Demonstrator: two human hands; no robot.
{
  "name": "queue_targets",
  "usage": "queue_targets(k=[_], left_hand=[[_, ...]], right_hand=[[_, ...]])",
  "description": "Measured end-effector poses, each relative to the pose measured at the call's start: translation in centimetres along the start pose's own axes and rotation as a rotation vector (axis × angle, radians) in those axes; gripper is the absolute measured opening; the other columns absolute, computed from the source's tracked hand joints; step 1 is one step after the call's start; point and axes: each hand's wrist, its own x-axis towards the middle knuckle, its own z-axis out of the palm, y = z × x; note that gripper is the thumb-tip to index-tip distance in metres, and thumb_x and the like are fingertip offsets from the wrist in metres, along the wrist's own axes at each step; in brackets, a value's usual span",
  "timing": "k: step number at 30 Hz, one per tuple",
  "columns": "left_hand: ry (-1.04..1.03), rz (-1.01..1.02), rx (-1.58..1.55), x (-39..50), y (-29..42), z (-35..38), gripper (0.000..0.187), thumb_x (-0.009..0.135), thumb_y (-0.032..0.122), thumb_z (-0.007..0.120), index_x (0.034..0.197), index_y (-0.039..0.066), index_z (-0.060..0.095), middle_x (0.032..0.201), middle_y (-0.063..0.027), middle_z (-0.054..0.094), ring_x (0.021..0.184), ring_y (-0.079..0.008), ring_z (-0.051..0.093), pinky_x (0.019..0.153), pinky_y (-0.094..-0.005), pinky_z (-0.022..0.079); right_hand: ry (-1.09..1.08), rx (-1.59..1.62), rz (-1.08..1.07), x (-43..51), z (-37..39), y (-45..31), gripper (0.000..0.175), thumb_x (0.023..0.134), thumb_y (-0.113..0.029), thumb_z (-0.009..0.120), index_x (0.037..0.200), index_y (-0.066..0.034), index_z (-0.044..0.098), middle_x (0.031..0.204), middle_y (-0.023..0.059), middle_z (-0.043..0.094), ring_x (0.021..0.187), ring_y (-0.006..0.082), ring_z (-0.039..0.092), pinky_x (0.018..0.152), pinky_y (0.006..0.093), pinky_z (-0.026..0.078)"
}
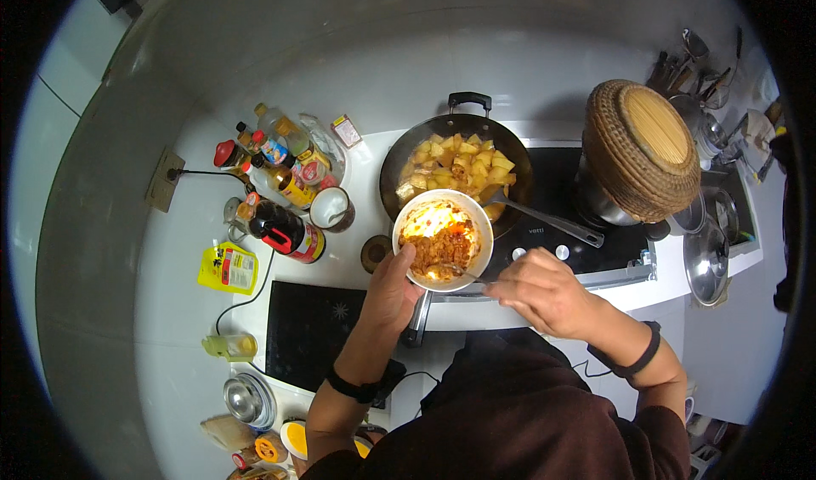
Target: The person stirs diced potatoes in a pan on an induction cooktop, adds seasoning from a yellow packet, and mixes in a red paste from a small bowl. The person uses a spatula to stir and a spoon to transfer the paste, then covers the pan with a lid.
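My left hand (396,292) holds a white bowl (486,228) by its rim, above the near edge of a wok (392,180). Reddish-brown chunky sauce (440,250) lies in the bowl. Between the fingers of my right hand (535,289) is a thin metal spoon (470,277), its end in the sauce. Pieces of what look like potatoes (475,161) sit in brown liquid inside the wok. A metal turner (548,220) rests in the wok, its handle slanting out to the right over the hob. The bowl hides part of the wok's near side.
Sauce bottles (280,225) and a cup (333,209) stand left of the wok. A woven lidded basket (641,152) sits on a metal pot at the right, over the black hob (548,168). Another black cooktop (309,333) lies at lower left. A pot lid (706,257) leans by the sink.
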Motion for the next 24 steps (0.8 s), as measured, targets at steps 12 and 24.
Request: queue_targets(k=[12,24], left_hand=[[-0.048,-0.069,0.016,-0.5,-0.6,-0.2,0.058,0.101,0.035,0.052,0.146,0.004,0.033,0.146,-0.0155,0.044,0.135,-0.0292,0.044,0.112,-0.0505,0.037],[0.113,-0.041,0.143,-1.8,-0.2,0.1,0.048,0.101,0.027,0.054,0.138,-0.001,0.043,0.136,-0.0141,0.052,0.126,-0.0243,0.053,0.106,-0.0452,0.044]], right_hand=[[0.053,0.03,-0.035,1.7,0.7,1.6,0.027,0.083,-0.009,0.071,0.11,-0.006,0.067,0.098,0.0071,0.065,0.085,0.0245,0.06,0.077,0.0356,0.048],[-0.217,0.11,-0.029,-0.1,-4.4,-0.8,0.019,0.085,-0.011,0.07,0.104,-0.0073,0.071,0.086,0.0065,0.062,0.085,0.0231,0.059,0.076,0.0352,0.048]])
